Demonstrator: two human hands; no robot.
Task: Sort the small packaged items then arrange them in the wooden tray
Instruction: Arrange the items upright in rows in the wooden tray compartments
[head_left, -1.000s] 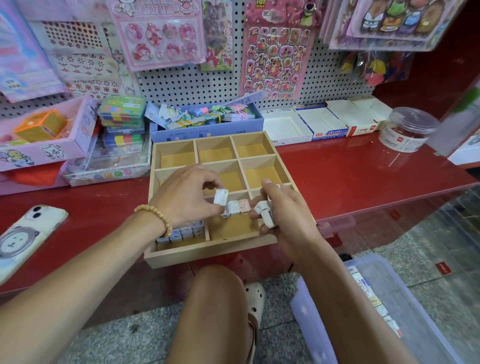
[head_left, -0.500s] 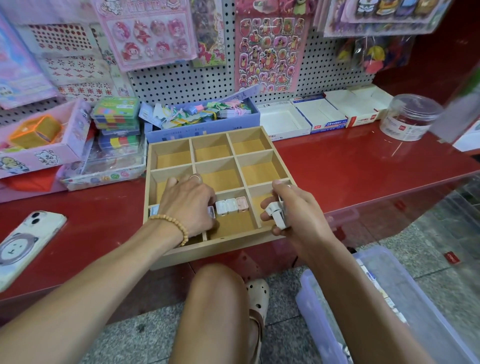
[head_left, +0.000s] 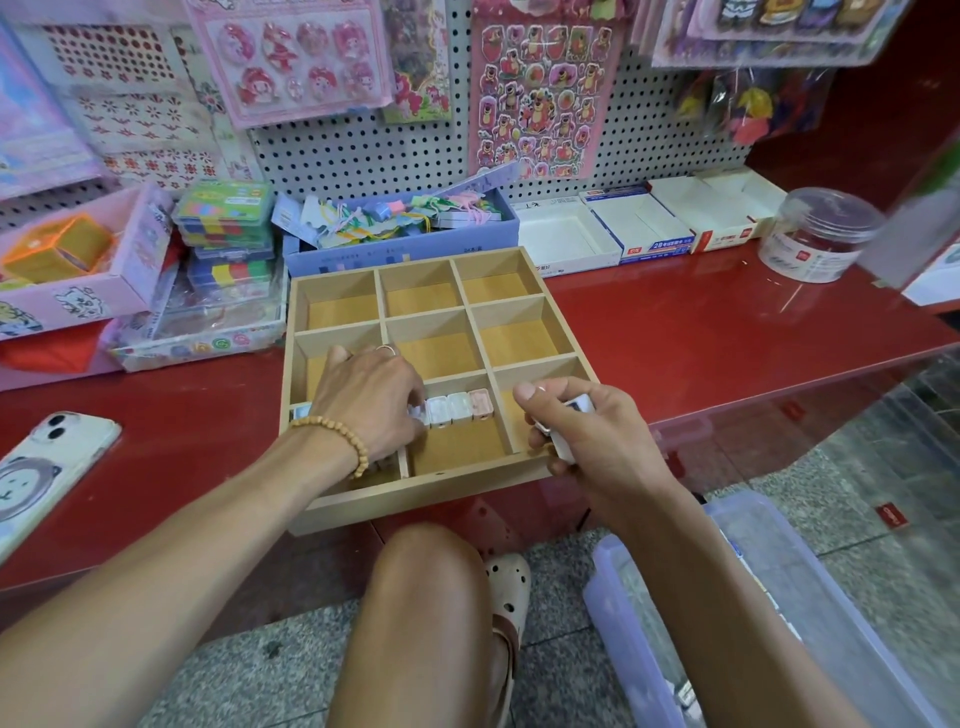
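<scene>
A wooden tray (head_left: 540, 306) with nine compartments lies on the red counter, its front edge overhanging. A short row of small white and pink packaged items (head_left: 460, 408) stands along the back wall of the front middle compartment. My left hand (head_left: 369, 400) reaches into the tray from the left, its fingertips pinching a white item at the left end of that row. My right hand (head_left: 587, 436) hovers over the front right compartment and grips a few more white packaged items (head_left: 563, 423). More items in the front left compartment are mostly hidden under my left wrist.
A phone (head_left: 41, 467) lies at the left of the red counter (head_left: 727, 343). Behind the tray stand a blue box of clips (head_left: 405, 244), open white cartons (head_left: 639, 228) and a clear jar (head_left: 821, 234). A clear plastic bin (head_left: 769, 613) sits on the floor at right.
My left hand lowered its white item down to the left end of the row in the front middle compartment. My right hand drifted right and toward me with its items.
</scene>
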